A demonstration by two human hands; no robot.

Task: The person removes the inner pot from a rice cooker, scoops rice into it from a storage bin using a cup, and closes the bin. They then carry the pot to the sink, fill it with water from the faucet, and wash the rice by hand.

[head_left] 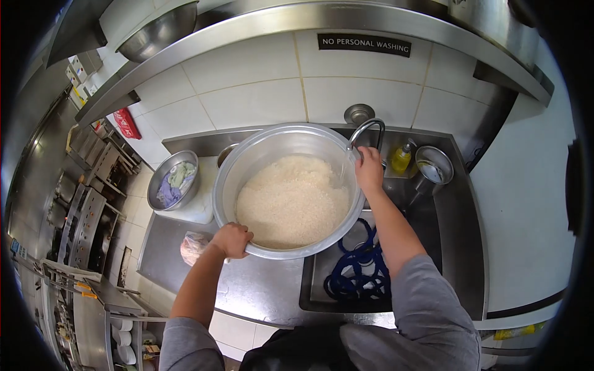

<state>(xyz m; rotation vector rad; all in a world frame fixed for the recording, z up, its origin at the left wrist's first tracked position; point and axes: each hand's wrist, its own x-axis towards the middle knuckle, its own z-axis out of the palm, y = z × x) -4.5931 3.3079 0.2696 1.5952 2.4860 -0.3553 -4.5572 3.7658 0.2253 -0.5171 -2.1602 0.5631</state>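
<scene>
A large metal basin [221, 185] holding a mound of white rice [291, 201] sits partly over the sink's left side and partly on the steel counter. My left hand [232, 240] is closed around its near-left rim. On the far-right rim, my right hand [370, 168] is closed beside the curved faucet [369, 123]; its fingers are partly hidden. The faucet's spout reaches over the basin's edge, and a thin stream of water seems to fall inside. Below the basin's right side, a dark blue coiled strap or hose [359, 269] lies in the sink [427, 229].
Left of the basin, a metal bowl with cloths [176, 182] stands on a white board [201, 207]. A plastic bag [195, 247] lies near my left hand. Behind the sink are a yellow soap bottle [401, 159] and a small metal bowl [434, 164]. A steel shelf [297, 15] hangs above.
</scene>
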